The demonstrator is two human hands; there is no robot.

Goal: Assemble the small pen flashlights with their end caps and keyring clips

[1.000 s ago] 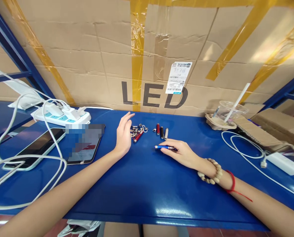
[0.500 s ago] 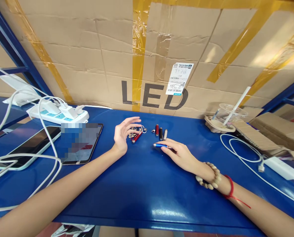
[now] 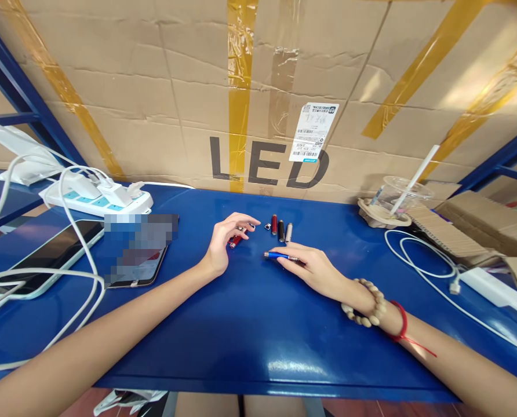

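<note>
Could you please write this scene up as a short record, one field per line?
Left: left hand, fingers curved over a red tube, contact unclear
Right: right hand, fingers holding a blue tube
Row: another red tube, black tube, silver tube, side by side
Left side: power strip, two phones
Right side: clear cup with straw, white cable
Backdrop: cardboard box marked LED
Surface: blue tabletop

Black "LED" stands on the cardboard box [image 3: 154,87].
</note>
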